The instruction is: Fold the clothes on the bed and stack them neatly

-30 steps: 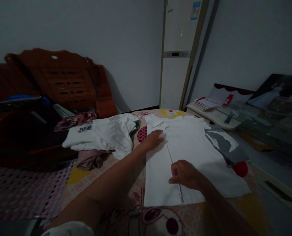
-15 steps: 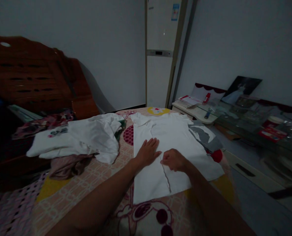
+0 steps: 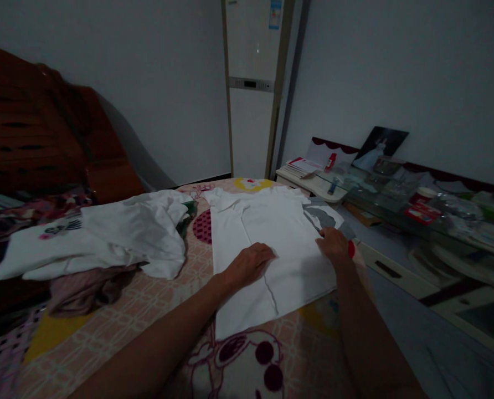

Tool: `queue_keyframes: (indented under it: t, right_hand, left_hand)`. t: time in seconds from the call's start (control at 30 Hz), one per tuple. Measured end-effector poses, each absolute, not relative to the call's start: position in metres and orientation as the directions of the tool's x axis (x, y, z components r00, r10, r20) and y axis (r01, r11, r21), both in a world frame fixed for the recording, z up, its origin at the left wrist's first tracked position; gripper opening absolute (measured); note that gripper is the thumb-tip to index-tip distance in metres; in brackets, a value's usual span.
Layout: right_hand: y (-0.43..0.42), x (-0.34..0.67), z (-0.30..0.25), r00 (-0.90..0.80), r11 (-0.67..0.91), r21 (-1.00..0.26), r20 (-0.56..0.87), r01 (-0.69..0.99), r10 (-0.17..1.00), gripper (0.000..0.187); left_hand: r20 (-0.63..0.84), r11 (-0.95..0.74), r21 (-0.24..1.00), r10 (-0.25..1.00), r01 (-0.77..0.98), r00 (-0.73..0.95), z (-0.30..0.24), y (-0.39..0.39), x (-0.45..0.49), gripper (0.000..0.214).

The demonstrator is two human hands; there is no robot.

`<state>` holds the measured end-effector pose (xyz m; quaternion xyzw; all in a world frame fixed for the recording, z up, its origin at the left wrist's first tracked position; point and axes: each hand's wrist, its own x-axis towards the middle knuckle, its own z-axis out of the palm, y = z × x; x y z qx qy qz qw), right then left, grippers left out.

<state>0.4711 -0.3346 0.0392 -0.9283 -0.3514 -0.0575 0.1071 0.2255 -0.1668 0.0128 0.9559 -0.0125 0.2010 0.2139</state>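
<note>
White shirt (image 3: 284, 227) lies flat on tabletop (image 3: 147, 302), R of clothes pile (image 3: 122, 238), prob. light, limp, best held at side edge or hem; L hand (image 3: 251, 263) on middle, R hand (image 3: 333, 246) at edge farther from pile, hands apart, grips unclear.

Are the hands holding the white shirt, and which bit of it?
The right hand seems to grip the white shirt by its side edge. The left hand rests on the middle; I can't tell whether it pinches any cloth.
</note>
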Motion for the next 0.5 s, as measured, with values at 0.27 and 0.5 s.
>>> queue_keyframes:
  t: [0.27, 0.5]
  right_hand:
    - [-0.329, 0.476, 0.038, 0.807, -0.796, -0.143, 0.168, 0.589, 0.567, 0.028]
    - [-0.327, 0.472, 0.044, 0.840, -0.818, -0.190, 0.129, 0.543, 0.527, 0.025]
  left_hand:
    - [0.129, -0.914, 0.350, -0.168, -0.204, 0.977, 0.041, -0.240, 0.216, 0.016]
    - [0.036, -0.964, 0.196, -0.173, -0.177, 0.984, 0.032, -0.255, 0.218, 0.012]
